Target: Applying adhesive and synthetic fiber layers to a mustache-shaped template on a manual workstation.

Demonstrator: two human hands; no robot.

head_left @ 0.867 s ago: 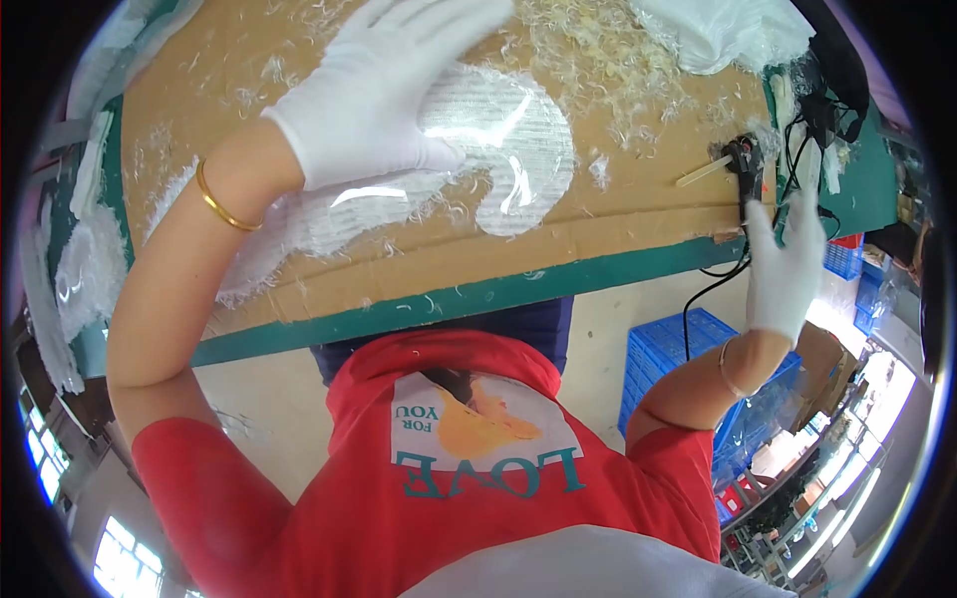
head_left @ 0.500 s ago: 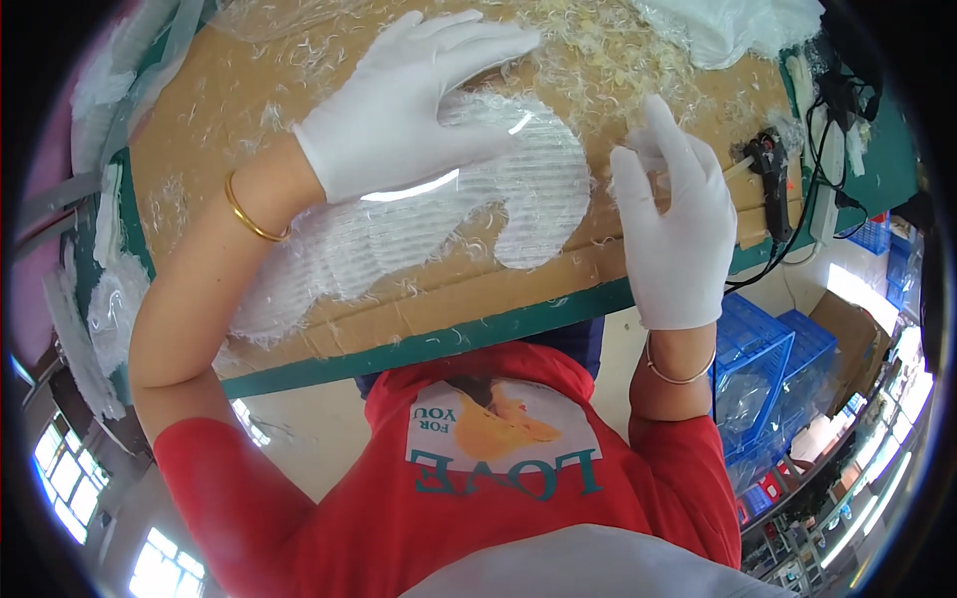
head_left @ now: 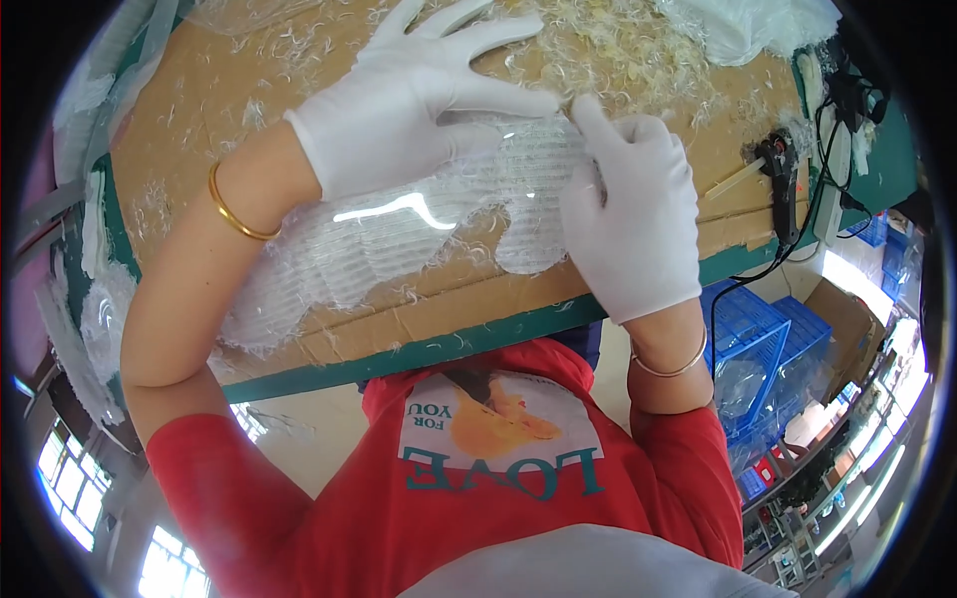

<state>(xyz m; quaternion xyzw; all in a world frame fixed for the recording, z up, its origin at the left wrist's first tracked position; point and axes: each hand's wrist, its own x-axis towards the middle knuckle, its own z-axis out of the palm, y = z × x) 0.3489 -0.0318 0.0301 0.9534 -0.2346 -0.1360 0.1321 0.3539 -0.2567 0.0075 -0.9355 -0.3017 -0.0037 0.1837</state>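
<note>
A translucent white ribbed piece (head_left: 379,249), long and hooked at its right end, lies on brown cardboard (head_left: 439,311). Its surface is glossy, as if covered by clear film. My left hand (head_left: 399,110), in a white glove, lies over the upper side of the piece with fingers spread. At the hooked end is my gloved right hand (head_left: 638,209), its fingers curled in at the edge of the piece. The index fingertip comes close to the left hand's fingers. Whatever the right fingers pinch is hidden.
Pale shavings (head_left: 598,60) litter the far cardboard. A black glue gun (head_left: 781,184) with a glue stick rests at the right, beside cables and a power strip (head_left: 829,204). Crumpled plastic (head_left: 748,25) sits at the far right. Blue crates (head_left: 743,339) stand below the table's green edge.
My right hand has moved left onto the hooked end of the piece, and its fingers have curled. The left hand's fingers have spread wider and reach further right.
</note>
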